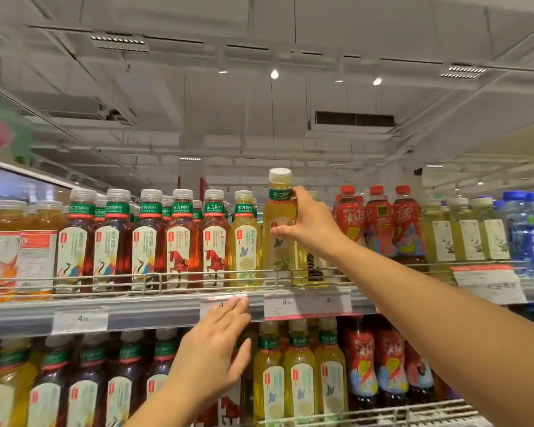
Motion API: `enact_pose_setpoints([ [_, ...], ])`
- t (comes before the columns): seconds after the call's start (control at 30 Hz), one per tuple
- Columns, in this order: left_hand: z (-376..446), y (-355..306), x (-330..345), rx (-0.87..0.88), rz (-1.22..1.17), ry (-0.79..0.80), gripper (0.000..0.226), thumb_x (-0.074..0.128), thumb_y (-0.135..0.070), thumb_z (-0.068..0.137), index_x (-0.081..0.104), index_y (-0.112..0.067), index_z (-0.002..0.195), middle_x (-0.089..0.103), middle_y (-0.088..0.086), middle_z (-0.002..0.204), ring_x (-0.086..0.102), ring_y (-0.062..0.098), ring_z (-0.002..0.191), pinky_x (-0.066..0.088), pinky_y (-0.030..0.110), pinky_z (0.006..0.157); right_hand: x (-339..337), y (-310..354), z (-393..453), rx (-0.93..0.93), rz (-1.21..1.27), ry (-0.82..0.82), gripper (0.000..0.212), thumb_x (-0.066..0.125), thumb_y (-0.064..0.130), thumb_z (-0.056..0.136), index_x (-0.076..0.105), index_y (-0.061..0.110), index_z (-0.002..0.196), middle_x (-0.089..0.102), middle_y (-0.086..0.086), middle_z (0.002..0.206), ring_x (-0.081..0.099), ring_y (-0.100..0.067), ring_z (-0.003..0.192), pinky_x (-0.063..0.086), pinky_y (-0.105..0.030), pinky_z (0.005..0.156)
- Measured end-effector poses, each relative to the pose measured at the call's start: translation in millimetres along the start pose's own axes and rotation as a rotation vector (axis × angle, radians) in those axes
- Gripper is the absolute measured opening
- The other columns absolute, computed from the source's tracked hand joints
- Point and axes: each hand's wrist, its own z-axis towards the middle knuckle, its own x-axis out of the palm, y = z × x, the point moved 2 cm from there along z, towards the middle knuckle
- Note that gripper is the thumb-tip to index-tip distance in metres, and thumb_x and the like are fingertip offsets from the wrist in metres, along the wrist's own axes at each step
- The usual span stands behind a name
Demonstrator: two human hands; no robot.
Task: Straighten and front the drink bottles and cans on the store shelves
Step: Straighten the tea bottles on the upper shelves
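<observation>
Two hands | right hand [310,223] fingers pinching yellow tea bottle [278,229], label 东方树叶 | left hand [211,349] fingers straight on price tag [224,303]

Open air above the top-shelf caps, so there's room to come in from over the bottles [179,238]. The wire rail [136,277] fences the shelf front, and the rows stand shoulder to shoulder, hardly a gap between them.

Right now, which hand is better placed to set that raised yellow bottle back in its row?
The right hand. It already grips the yellow bottle, lifted above its neighbours on the top shelf. The left hand lies flat, lower, fingertips at the shelf's edge.
</observation>
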Motion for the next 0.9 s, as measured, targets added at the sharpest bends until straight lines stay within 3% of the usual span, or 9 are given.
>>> enact_pose_setpoints([
  [0.13, 0.8, 0.2, 0.4, 0.047, 0.027, -0.025, 0.046, 0.048, -0.048, 0.092, 0.067, -0.028, 0.129, 0.052, -0.009, 0.150, 0.044, 0.009, 0.141, 0.034, 0.038, 0.116, 21.2, -13.9, 15.0, 0.066, -0.225, 0.088, 0.072, 0.086, 0.046, 0.076, 0.041, 0.019, 0.125, 0.069, -0.002, 0.108, 0.068, -0.025, 0.097, 0.059, -0.047, 0.085],
  [0.33, 0.5, 1.5, 5.3, 0.054, -0.015, -0.034, 0.046, 0.050, -0.044, 0.090, 0.068, -0.024, 0.128, 0.054, -0.006, 0.149, 0.045, 0.011, 0.141, 0.040, 0.037, 0.114, 19.8, -4.6, 27.8, 0.056, -0.593, 0.127, 0.066, 0.078, 0.070, 0.071, 0.054, 0.023, 0.110, 0.064, 0.003, 0.096, 0.062, -0.022, 0.090, 0.053, -0.038, 0.072],
  [0.53, -0.1, 1.0, 7.4, 0.054, -0.018, -0.055, 0.047, 0.052, -0.042, 0.089, 0.068, -0.022, 0.129, 0.054, -0.005, 0.149, 0.045, 0.011, 0.141, 0.035, 0.037, 0.117, 12.3, -19.1, 40.3, 0.158, -0.333, 0.311, 0.057, 0.085, 0.057, 0.071, 0.062, 0.022, 0.109, 0.069, 0.001, 0.100, 0.065, -0.019, 0.090, 0.058, -0.043, 0.083],
  [0.67, -0.4, -0.7, 6.3, 0.050, -0.028, -0.045, 0.049, 0.052, -0.043, 0.090, 0.066, -0.023, 0.132, 0.053, -0.005, 0.149, 0.044, 0.011, 0.141, 0.038, 0.038, 0.116, 12.9, -28.3, 36.1, 0.211, -0.183, 0.346, 0.048, 0.083, 0.049, 0.079, 0.063, 0.020, 0.112, 0.071, -0.001, 0.101, 0.070, -0.022, 0.089, 0.061, -0.038, 0.076],
  [0.77, -0.2, -2.0, 1.8, 0.043, -0.027, -0.014, 0.049, 0.050, -0.045, 0.090, 0.066, -0.024, 0.131, 0.052, -0.006, 0.150, 0.045, 0.012, 0.141, 0.040, 0.039, 0.115, 13.6, -31.3, 26.5, 0.209, -0.040, 0.262, 0.043, 0.080, 0.037, 0.086, 0.059, 0.016, 0.118, 0.069, -0.004, 0.104, 0.073, -0.025, 0.084, 0.064, -0.037, 0.063],
  [0.9, 2.3, -6.7, -5.2, 0.027, 0.009, 0.017, 0.043, 0.049, -0.044, 0.088, 0.067, -0.027, 0.123, 0.055, -0.006, 0.147, 0.050, 0.014, 0.138, 0.041, 0.040, 0.114, -7.0, -41.8, 1.6, -0.019, -0.152, -0.209, 0.039, 0.070, 0.029, 0.093, 0.062, 0.019, 0.130, 0.070, 0.002, 0.121, 0.068, -0.019, 0.106, 0.056, -0.034, 0.087],
])
